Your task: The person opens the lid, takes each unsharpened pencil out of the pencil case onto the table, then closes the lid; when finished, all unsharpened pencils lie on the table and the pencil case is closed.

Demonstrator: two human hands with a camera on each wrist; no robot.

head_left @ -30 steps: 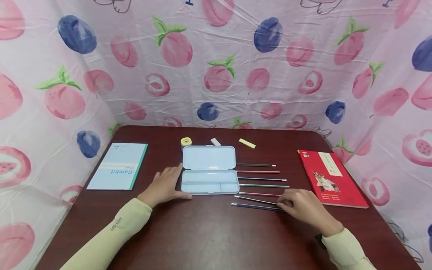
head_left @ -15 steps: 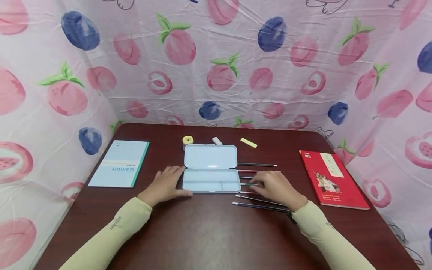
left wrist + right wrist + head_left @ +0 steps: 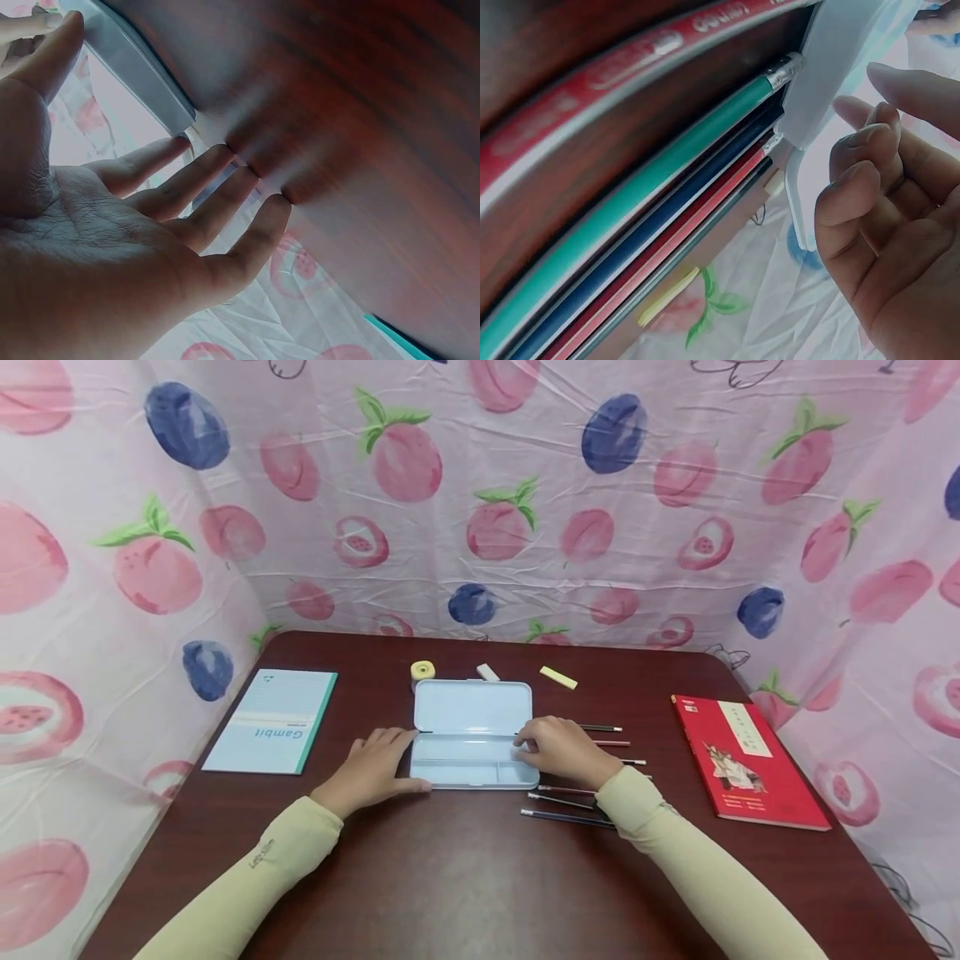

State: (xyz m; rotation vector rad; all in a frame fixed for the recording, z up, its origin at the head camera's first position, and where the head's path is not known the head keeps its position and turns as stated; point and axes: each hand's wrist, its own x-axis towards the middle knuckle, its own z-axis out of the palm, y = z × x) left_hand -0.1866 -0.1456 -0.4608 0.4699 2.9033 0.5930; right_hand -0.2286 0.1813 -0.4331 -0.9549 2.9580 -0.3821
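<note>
A pale blue pencil case (image 3: 472, 706) lies unfolded on the table, its lid to the back and its divided tray in front. Beside its left end, my left hand (image 3: 369, 774) rests with fingers spread and thumb at the front corner. In the left wrist view, its fingertips (image 3: 279, 206) touch the tabletop near the case wall. My right hand (image 3: 570, 750) is over the case's right end, fingers loosely bent; the right wrist view shows nothing between thumb and fingers. Several pencils lie right of the case, including a green pencil (image 3: 667, 161), partly hidden by my right hand and sleeve in the head view.
Behind the case are a yellow tape roll (image 3: 423, 671), a white eraser (image 3: 487, 672) and a yellow strip (image 3: 558, 677). A light blue notebook (image 3: 270, 722) lies at left and a red book (image 3: 750, 764) at right. A fruit-print curtain (image 3: 480, 527) surrounds the dark table (image 3: 465, 877).
My right hand has moved left, from the far ends of the nearest pencils, across the row to the case's right end. My left hand stays beside the case.
</note>
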